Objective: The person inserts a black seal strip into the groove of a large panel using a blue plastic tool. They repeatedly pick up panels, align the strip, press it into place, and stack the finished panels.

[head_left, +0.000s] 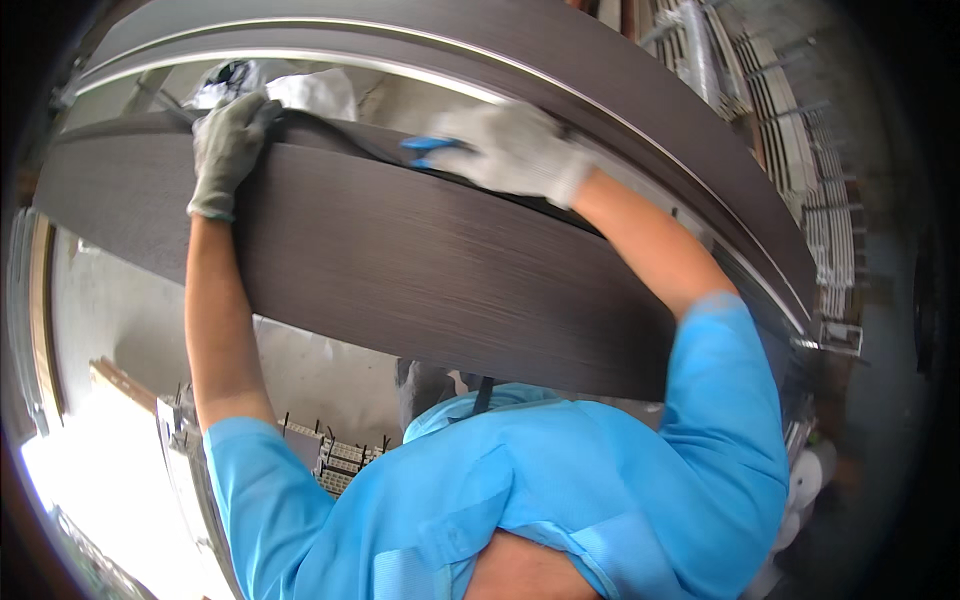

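Note:
A long dark brown wood-grain panel [440, 270] lies crosswise in front of me. Along its far side runs a thin black strip [335, 135], slack and curved near its left end. My left hand [228, 145], in a grey-white work glove, is closed at the panel's far edge, with the strip's left end at its fingertips. My right hand [505, 150], gloved too and blurred by motion, is over the far edge farther right. Its fingers are closed round a small blue object [428, 150] that points left; blur hides its kind.
Beyond the panel stands another long dark panel [560, 65] with pale metal edges. White plastic wrapping [310, 93] lies behind my left hand. Racks of long pale profiles [800, 170] line the right side. Slotted trays [345, 460] and a bright white surface [120, 490] are at lower left.

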`<control>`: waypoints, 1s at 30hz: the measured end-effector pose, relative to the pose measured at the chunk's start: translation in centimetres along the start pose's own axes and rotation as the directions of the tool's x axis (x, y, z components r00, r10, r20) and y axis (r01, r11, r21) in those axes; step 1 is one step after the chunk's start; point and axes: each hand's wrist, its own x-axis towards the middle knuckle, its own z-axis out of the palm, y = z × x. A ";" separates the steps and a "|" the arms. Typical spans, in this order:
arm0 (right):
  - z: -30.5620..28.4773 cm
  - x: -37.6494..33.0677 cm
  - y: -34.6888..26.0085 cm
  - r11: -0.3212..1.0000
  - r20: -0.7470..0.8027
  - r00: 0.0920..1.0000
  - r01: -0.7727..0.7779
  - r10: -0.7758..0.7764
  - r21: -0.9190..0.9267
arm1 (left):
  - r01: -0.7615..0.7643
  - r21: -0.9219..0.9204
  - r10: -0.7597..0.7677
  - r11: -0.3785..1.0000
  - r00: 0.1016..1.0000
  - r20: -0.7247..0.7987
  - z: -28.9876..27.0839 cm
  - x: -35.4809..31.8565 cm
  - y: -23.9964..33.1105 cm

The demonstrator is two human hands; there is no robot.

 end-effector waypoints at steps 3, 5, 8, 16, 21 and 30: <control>0.3 4.0 -0.5 0.999 0.009 0.999 0.031 -0.030 -0.045 | -0.012 0.025 0.011 1.000 1.000 0.014 0.2 0.0 -0.5; -0.8 2.3 1.0 0.996 0.028 0.999 0.018 -0.015 -0.085 | -0.017 0.041 0.017 0.999 1.000 0.006 0.3 0.0 -0.9; -3.5 -4.6 4.5 0.993 -0.153 0.988 -0.001 -0.018 -0.120 | -0.046 -0.026 0.045 0.999 0.998 -0.040 0.5 -0.1 -1.5; -7.9 -26.3 5.2 0.806 -0.018 0.808 -0.585 0.589 0.094 | -0.045 -0.050 0.045 0.998 0.999 0.013 0.6 -0.2 -3.3; -6.9 -28.9 5.1 0.795 -0.082 0.792 -0.596 0.605 0.113 | 0.307 -0.706 -0.164 0.638 0.950 0.265 -0.4 -0.8 -4.1; -6.0 -28.3 5.7 0.792 -0.042 0.813 -0.552 0.580 0.260 | 0.382 -0.596 -0.212 0.706 0.918 0.336 -2.7 -0.6 -0.7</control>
